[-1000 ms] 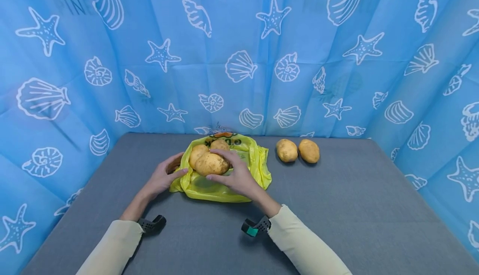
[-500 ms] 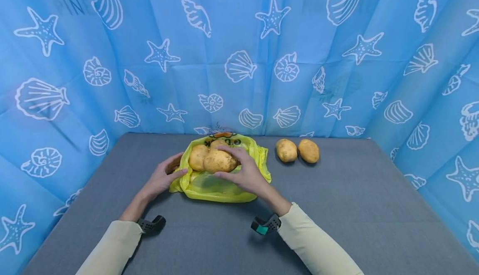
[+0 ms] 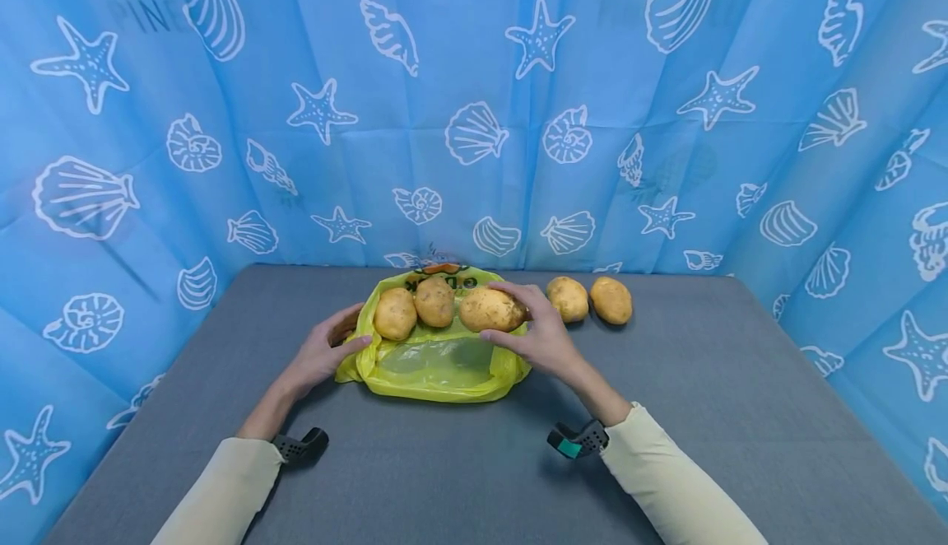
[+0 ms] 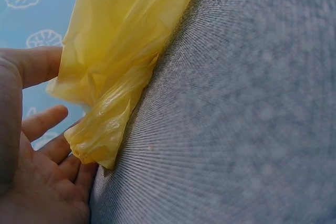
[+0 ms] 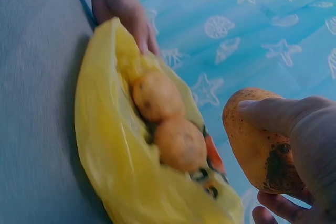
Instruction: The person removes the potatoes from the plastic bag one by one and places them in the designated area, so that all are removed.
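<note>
My right hand [image 3: 544, 331] holds a brown potato [image 3: 489, 309] between thumb and fingers over the right part of a yellow plastic bag [image 3: 437, 393]. In the right wrist view this potato [image 5: 257, 145] has a dark patch and is apart from the bag. Two more potatoes, a left one [image 3: 395, 314] and a right one [image 3: 434, 302], lie side by side inside the bag's opening. My left hand [image 3: 322, 351] stays at the bag's left side, its thumb touching the rim. In the left wrist view the fingers [image 4: 47, 121] are loosely extended beside the bag's bunched corner [image 4: 100, 135].
Right of the bag, two potatoes, one [image 3: 568, 299] beside the other [image 3: 611, 300], rest on the grey table [image 3: 704, 413]. A blue curtain [image 3: 474, 76] with white shell and starfish prints hangs behind the table and along its sides.
My right hand has moved right with its potato, away from the two potatoes in the bag, which now show fully. The left hand keeps its place.
</note>
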Demonstrator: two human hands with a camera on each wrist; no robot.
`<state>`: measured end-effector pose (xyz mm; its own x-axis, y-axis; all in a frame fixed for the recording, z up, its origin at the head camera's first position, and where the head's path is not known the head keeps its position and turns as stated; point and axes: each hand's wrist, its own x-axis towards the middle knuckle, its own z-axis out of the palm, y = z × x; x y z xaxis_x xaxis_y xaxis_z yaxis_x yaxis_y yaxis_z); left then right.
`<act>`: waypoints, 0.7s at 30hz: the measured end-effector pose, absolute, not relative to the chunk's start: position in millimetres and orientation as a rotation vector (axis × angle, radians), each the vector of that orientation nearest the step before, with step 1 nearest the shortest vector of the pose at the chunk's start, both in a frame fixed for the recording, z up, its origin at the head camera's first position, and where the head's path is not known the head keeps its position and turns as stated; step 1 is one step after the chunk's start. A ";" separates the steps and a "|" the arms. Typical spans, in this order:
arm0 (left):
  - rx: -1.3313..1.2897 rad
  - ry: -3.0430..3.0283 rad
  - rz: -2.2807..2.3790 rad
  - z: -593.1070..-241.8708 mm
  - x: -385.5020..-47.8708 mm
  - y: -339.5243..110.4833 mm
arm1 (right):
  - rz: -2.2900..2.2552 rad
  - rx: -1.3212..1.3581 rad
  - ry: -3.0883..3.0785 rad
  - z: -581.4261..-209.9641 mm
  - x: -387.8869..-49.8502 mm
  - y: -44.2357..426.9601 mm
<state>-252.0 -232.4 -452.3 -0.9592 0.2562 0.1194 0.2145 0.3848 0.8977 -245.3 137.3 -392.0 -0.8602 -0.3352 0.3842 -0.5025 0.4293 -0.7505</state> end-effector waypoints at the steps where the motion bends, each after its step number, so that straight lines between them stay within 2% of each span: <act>1: 0.442 2.579 1.666 -452.3 -251.6 -232.6 | 1.414 0.732 -2.499 -392.0 -246.3 142.4; 21: 0.451 2.566 1.698 -449.5 -249.6 -231.1 | 1.291 0.375 -2.462 -393.3 -252.2 237.2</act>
